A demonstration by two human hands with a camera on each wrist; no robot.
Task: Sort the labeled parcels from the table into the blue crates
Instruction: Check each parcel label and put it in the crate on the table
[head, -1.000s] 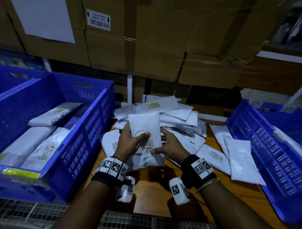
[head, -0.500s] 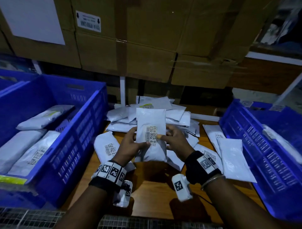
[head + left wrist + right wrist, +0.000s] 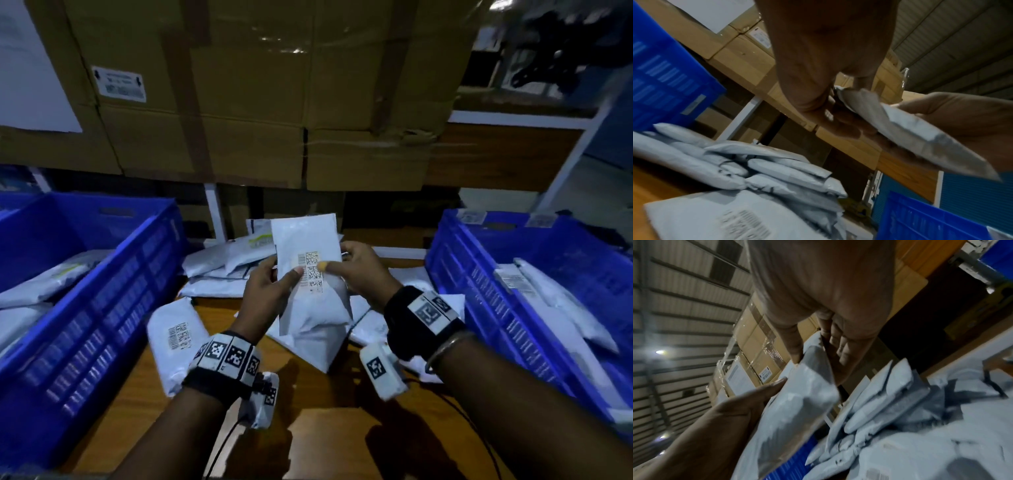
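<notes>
Head view: the left hand (image 3: 270,291) and right hand (image 3: 359,270) pinch a white parcel (image 3: 310,274) upright above the bench (image 3: 325,428), between two blue crates (image 3: 102,308); its barcode label (image 3: 311,272) is unreadable.

Left wrist view: fingers (image 3: 844,128) curl behind the parcel's edge.

Right wrist view: blurred, though the thumb seemingly presses the parcel.

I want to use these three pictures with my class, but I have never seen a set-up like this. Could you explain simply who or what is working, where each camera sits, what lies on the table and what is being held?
No machine works here: a person uses two bare hands. One camera sits on the head, looking down; one sits on each wrist, looking along the fingers. The left hand and right hand together hold a white parcel upright, its barcode label facing the person. A pile of parcels lies on the wooden table. A left blue crate and a right blue crate stand on either side, each already holding parcels.
</notes>
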